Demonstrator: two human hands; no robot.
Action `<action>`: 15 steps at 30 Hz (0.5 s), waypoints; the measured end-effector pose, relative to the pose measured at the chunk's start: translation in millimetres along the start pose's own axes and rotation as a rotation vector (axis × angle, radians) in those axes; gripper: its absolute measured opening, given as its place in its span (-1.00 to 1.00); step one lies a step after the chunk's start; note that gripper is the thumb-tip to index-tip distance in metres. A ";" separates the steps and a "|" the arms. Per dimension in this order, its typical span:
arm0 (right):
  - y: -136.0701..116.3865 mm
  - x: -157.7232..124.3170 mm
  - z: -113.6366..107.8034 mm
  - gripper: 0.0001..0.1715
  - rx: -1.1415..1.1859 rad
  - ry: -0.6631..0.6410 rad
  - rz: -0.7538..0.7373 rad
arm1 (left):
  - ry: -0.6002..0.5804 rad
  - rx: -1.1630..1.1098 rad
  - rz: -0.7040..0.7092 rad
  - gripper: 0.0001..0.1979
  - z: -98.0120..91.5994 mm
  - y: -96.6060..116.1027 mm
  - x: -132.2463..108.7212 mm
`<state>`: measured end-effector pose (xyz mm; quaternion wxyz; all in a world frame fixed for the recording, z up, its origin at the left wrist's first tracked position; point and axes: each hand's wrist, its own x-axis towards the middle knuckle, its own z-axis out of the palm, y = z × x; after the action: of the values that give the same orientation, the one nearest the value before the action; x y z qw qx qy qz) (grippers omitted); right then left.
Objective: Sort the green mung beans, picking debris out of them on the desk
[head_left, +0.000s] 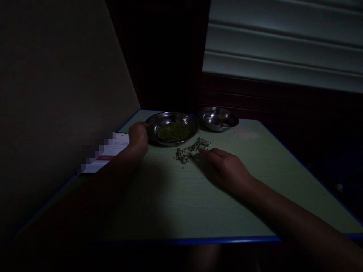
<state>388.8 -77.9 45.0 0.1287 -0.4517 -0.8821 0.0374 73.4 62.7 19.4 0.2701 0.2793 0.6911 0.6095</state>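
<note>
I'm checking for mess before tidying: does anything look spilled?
Possibly: loose green and white grains lie by the right hand, and a pale patch beside the right metal bowl, both on the tabletop, outside any bowl.

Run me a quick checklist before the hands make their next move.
1. Left hand at the left bowl: ok, it is at the bowl's left rim.
2. Left bowl standing flat with its green grains inside: ok.
3. Right hand at the loose pile: ok, fingertips are at its right side.
4. Loose pile all one kind: not ok, dark and pale bits lie mixed and scattered on the table.
5. Right fingers free of any tool or grain: cannot tell, too dark.
6. Contents of the right bowl identified: cannot tell, something small lies inside.
</note>
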 end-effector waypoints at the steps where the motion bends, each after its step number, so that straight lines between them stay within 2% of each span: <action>1: 1.1 0.2 -1.1 -0.24 0.000 0.005 0.020 | 0.002 0.001 0.002 -0.81 -0.1 0.0 -0.1; 10: 8.3 -1.8 -2.8 -0.20 0.005 0.067 0.052 | -0.018 0.011 0.000 -0.82 -2.6 4.5 -6.1; 15: 6.1 -1.3 -4.5 -0.21 0.011 0.037 0.041 | -0.029 -0.007 -0.005 -0.83 -2.1 1.3 -1.4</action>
<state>395.5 -75.7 48.0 0.1468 -0.4695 -0.8699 0.0364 73.0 60.4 21.0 0.2826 0.2853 0.6857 0.6071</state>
